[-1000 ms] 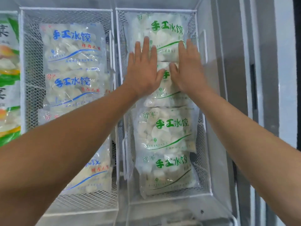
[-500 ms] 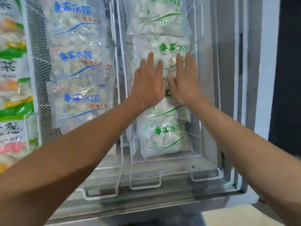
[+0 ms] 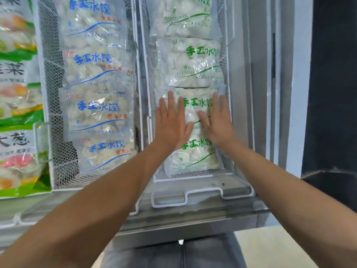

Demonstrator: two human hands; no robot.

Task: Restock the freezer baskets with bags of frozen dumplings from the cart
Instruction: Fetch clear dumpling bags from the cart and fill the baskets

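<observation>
**Green-Print Bags: Hands Shifted Down the Stack**

Clear plastic bags with green lettering fill the right basket, a white wire-mesh bin at 12 o'clock in the frame. Both hands have moved since the earlier frames: a second ago they pressed on the bags near the top of the stack; now they lie on the third bag, just above the bottom bag. The view has also dropped, so that the front rail of the freezer shows at 6 o'clock.

Hand state: the left hand and the right hand are both flat, fingers straight and slightly spread, palms against the plastic. Neither hand grips anything. The thumbs nearly meet at the middle of the bag.

Meaning for the task: this reads as a settling pass, working bag by bag down the stack. The right basket appears full, four overlapping bags from top to bottom. The cart is not in view.

Appearance of the goods: each bag is transparent, lumpy with pale dumplings, glossy and creased. The left basket, at 10 o'clock, holds similar bags with blue lettering, also overlapping. Green and white packets stand at 9 o'clock.
</observation>
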